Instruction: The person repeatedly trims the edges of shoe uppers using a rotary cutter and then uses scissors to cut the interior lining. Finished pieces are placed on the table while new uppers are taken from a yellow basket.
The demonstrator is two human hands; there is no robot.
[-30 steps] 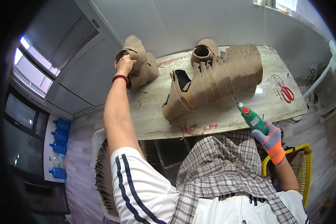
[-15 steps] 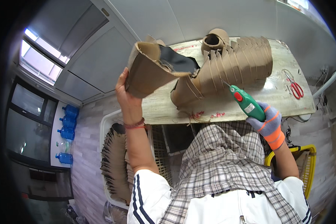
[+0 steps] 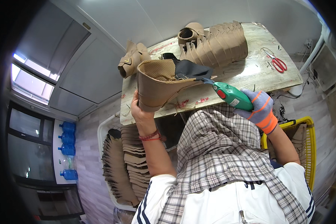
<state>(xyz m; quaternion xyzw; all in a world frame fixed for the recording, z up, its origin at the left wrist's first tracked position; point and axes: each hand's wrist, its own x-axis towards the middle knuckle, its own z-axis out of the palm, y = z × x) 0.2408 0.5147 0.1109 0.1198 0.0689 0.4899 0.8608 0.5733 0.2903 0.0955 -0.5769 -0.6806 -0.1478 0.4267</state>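
- The bare left hand (image 3: 142,110) grasps a tan shoe upper (image 3: 155,91) from below and outside, lifting it over the table's (image 3: 261,76) near edge; some fingers are hidden.
- The gloved right hand (image 3: 258,106) grips a green tool (image 3: 233,96), its tip at the upper's right end; contact is unclear.
- Beyond both hands, a row of nested tan uppers (image 3: 224,44) leans across the table, its near end blocked from sight by the held piece.
- Past the left hand stand more tan uppers (image 3: 132,59).
- Red-handled scissors (image 3: 278,65) lie beyond the right hand.
- Below the left hand, a white basket (image 3: 101,136) holds stacked tan pieces (image 3: 135,160); a yellow basket (image 3: 313,149) sits beside the right forearm.
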